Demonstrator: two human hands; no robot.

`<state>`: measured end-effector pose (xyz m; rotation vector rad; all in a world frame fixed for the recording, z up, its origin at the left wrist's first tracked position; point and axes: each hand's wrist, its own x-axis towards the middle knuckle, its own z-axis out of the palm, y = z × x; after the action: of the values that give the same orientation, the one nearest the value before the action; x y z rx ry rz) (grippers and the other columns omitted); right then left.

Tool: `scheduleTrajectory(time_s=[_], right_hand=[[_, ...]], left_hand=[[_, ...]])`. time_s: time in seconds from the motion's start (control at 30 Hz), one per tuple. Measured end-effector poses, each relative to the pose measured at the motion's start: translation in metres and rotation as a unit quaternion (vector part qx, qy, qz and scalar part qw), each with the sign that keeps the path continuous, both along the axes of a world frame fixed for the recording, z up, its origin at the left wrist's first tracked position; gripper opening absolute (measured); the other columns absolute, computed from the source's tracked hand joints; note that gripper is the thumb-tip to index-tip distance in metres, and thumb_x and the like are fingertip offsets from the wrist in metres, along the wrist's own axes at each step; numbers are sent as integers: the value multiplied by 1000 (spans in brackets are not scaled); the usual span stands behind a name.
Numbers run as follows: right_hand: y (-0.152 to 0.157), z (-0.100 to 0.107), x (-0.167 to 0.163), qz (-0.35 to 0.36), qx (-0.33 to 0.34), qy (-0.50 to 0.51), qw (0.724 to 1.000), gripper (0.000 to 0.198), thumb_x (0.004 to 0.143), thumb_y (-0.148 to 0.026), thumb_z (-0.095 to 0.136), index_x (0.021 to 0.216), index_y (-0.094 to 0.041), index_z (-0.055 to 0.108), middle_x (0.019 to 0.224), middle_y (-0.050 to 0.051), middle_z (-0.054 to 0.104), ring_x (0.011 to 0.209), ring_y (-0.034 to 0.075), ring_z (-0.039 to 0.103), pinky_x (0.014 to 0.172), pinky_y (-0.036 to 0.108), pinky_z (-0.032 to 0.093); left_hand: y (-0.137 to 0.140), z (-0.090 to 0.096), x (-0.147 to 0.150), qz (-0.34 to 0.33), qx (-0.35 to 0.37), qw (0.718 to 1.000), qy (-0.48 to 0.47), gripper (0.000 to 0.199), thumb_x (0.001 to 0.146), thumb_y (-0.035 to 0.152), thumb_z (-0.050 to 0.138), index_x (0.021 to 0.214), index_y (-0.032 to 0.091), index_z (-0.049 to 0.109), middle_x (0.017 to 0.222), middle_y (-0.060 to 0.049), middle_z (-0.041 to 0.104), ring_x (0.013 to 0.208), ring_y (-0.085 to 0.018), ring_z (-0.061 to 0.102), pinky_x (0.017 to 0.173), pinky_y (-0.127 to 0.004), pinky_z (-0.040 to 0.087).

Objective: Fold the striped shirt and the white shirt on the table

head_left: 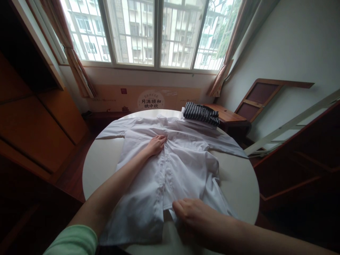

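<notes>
Laid lengthwise twelve-to-six o'clock, the shirt [176, 164] is pinched at six by the right hand [189, 210], touched by the left hand [157, 144], grip unclear.

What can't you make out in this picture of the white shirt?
All in the head view:
Right hand's grip: fingertips hidden beneath the hand.
Near rim of the round table: partly covered by the white shirt.
Whatever lies beneath the striped garment: mostly hidden by it.
Side lettering on the printed panel: too small to read.
</notes>
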<state>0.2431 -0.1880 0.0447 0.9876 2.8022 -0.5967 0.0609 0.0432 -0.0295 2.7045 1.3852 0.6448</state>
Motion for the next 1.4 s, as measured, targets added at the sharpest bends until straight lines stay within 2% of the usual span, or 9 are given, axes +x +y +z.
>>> scheduleTrajectory(time_s=[0.17, 0.33, 0.43, 0.57, 0.7, 0.83, 1.0, 1.3, 1.4], right_hand=[[21, 44, 16, -55, -72, 67, 994, 17, 61, -9, 48, 73, -21, 42, 70, -1, 53, 60, 11, 44, 52, 22, 31], [32, 82, 22, -145, -42, 157, 976, 13, 68, -12, 49, 65, -21, 41, 62, -2, 47, 57, 11, 41, 52, 22, 32], [27, 85, 18, -81, -111, 144, 980, 2, 76, -21, 52, 76, -21, 54, 66, -2, 54, 59, 12, 48, 55, 22, 36], [31, 72, 7, -8, -111, 110, 988, 24, 79, -41, 56, 91, -21, 60, 73, 0, 61, 63, 12, 54, 60, 22, 39], [69, 42, -10, -66, 15, 150, 986, 24, 85, -37, 49, 98, -20, 60, 70, 0, 61, 64, 13, 54, 62, 23, 37], [115, -2, -32, -124, 64, 141, 980, 24, 87, -32, 44, 103, -22, 59, 71, 1, 62, 66, 15, 55, 63, 24, 36], [136, -37, -41, -204, 94, 131, 966, 22, 87, -33, 42, 85, -18, 58, 70, 3, 61, 60, 14, 52, 58, 24, 35], [130, -41, -31, -369, -68, 340, 863, 6, 74, -16, 49, 73, -19, 44, 56, -6, 50, 42, 8, 47, 42, 19, 35], [131, -44, -28, -397, -131, 398, 817, 24, 66, -9, 51, 87, -19, 42, 59, -7, 51, 42, 8, 49, 41, 19, 38]], left_hand=[[1, -2, 0, 5, 0, 1000, 4, 33, 84, 18, 40, 112, 19, 56, 118, -8, 55, 110, -22, 46, 95, -35, 37], [1, -3, 0, 5, 3, 1000, 4, 35, 83, 17, 41, 115, 18, 55, 119, -8, 54, 111, -22, 46, 96, -35, 37], [2, -3, 0, 5, -1, 1000, -6, 36, 82, 15, 40, 114, 18, 56, 119, -9, 55, 111, -22, 46, 96, -35, 37], [5, -4, -1, -9, -13, 999, -51, 34, 83, 14, 39, 111, 17, 57, 117, -8, 57, 109, -20, 49, 97, -34, 37], [4, -5, -2, 18, 11, 991, -130, 36, 83, 14, 38, 117, 16, 49, 117, -9, 56, 107, -18, 51, 95, -32, 39], [-6, -1, -3, 109, -1, 987, -115, 21, 80, 18, 45, 99, 15, 55, 96, -8, 61, 90, -18, 56, 81, -30, 44], [-16, 10, -5, 120, -41, 989, -78, 12, 79, 20, 46, 81, 17, 58, 73, -3, 62, 68, -15, 56, 66, -26, 43], [-67, 40, -17, 16, -162, 986, -29, 13, 74, 29, 56, 76, 17, 62, 70, -1, 62, 65, -15, 55, 60, -24, 40], [-86, 38, -14, -1, -184, 982, -42, 18, 70, 30, 61, 82, 17, 60, 75, -1, 61, 67, -15, 55, 61, -24, 41]])
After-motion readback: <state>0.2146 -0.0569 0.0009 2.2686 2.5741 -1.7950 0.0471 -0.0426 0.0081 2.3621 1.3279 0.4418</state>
